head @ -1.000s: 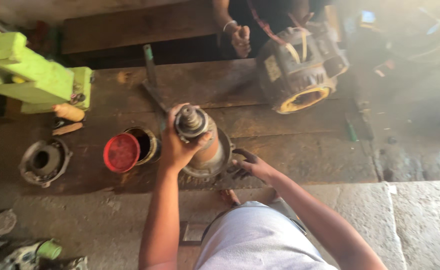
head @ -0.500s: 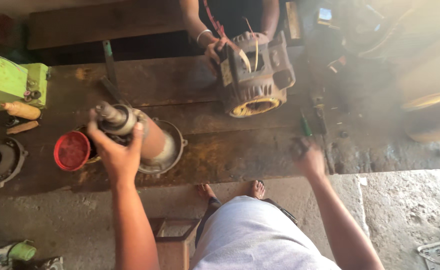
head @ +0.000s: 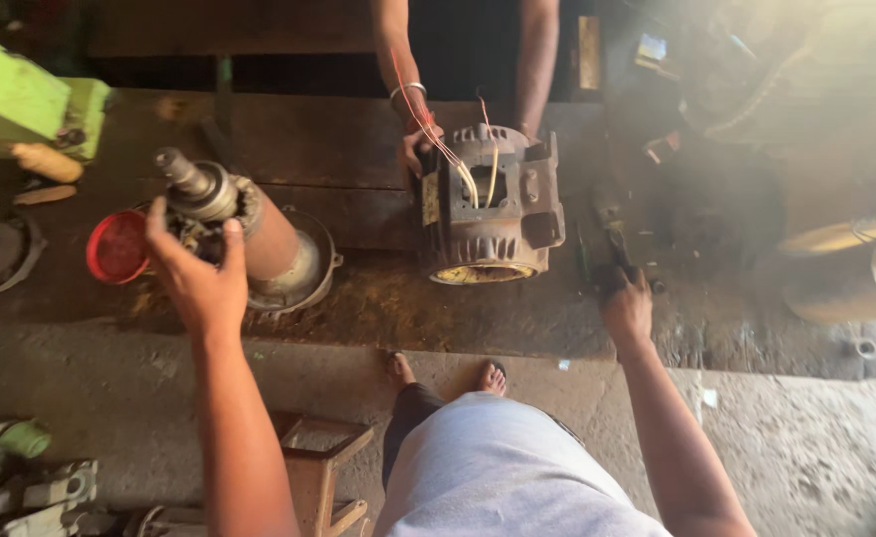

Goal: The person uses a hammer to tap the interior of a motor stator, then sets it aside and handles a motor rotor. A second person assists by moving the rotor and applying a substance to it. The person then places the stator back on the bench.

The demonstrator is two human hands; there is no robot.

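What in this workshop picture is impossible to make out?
Head view, the only one:
- The dark tool under the right hand: too dark and small to identify.
- The left hand covers part of the rotor, hiding its grip there.
- The other person behind the motor housing: only forearms show, cut off by the top edge.
- The green machine: cut off at the left edge.

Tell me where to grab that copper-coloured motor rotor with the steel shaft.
Judging by its pose, take the copper-coloured motor rotor around its smooth cylindrical body, coming from the near side. It leans, shaft end up-left, where the left hand already holds it; the wide end cover rests on the wooden workbench.
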